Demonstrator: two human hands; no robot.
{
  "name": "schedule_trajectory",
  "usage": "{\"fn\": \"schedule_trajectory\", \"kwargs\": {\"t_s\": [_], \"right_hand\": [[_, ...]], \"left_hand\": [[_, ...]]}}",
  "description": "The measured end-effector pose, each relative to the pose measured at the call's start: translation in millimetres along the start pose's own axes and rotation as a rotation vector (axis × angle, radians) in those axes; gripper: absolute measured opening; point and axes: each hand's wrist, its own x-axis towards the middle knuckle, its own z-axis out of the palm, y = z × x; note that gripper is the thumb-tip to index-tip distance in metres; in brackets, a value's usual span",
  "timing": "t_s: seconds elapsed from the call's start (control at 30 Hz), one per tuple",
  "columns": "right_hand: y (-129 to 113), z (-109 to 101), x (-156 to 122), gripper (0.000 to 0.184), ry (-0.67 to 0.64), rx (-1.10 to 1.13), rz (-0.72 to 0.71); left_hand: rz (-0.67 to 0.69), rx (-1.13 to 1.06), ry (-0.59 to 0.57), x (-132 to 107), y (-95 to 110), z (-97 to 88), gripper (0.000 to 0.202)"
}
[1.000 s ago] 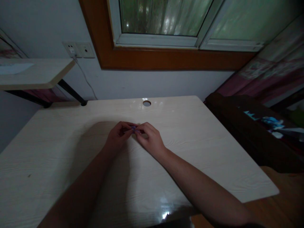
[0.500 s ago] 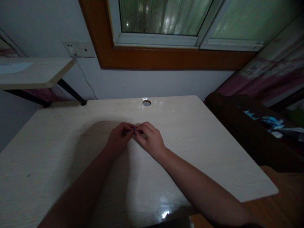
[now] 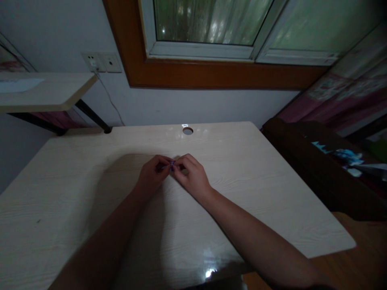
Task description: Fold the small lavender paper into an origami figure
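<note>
Between my fingertips is a small purple-blue item (image 3: 172,164), mostly covered by the fingers, so its kind cannot be made out. My left hand (image 3: 152,171) pinches it from the left, thumb and forefinger pressed together. From the right, my right hand (image 3: 192,173) pinches its other side with thumb and fingertips. Both hands are close together, just above or resting on the pale wood-grain table (image 3: 242,161); which of these cannot be told.
A round cable hole (image 3: 188,131) lies near the table's far edge. At left, a raised shelf (image 3: 60,90) stands on black legs (image 3: 93,116). A white cable (image 3: 110,100) hangs from the wall socket (image 3: 93,62). Dark furniture (image 3: 299,161) with several items stands beyond the right edge.
The hands stay in nearly the same pose. A little more of the purple-blue item shows between the fingertips. The whole view has shifted very slightly.
</note>
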Motion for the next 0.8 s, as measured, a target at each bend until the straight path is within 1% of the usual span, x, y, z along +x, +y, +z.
{"fn": "schedule_trajectory", "kwargs": {"t_s": [0.17,0.33,0.47,0.6,0.8], "right_hand": [[-0.3,-1.4,0.6,0.005,-0.002,-0.001,-0.006],[-1.0,-1.7,0.5,0.004,0.015,0.003,0.005],[0.4,0.0,0.4,0.002,0.04,0.041,0.047],[3.3,1.3,0.5,0.003,0.048,0.107,0.098],[4.1,0.8,0.6,0.003,0.045,0.111,0.09]], "left_hand": [[-0.007,-0.024,0.014,1.2,-0.9,0.1,0.013],[-0.045,-0.091,0.029,2.4,3.1,-1.6,0.015],[-0.093,-0.123,0.035,3.6,5.6,-3.2,0.017],[-0.135,-0.137,0.026,4.3,2.7,-4.5,0.02],[-0.045,-0.072,0.007,4.6,-1.4,-6.5,0.02]]}}
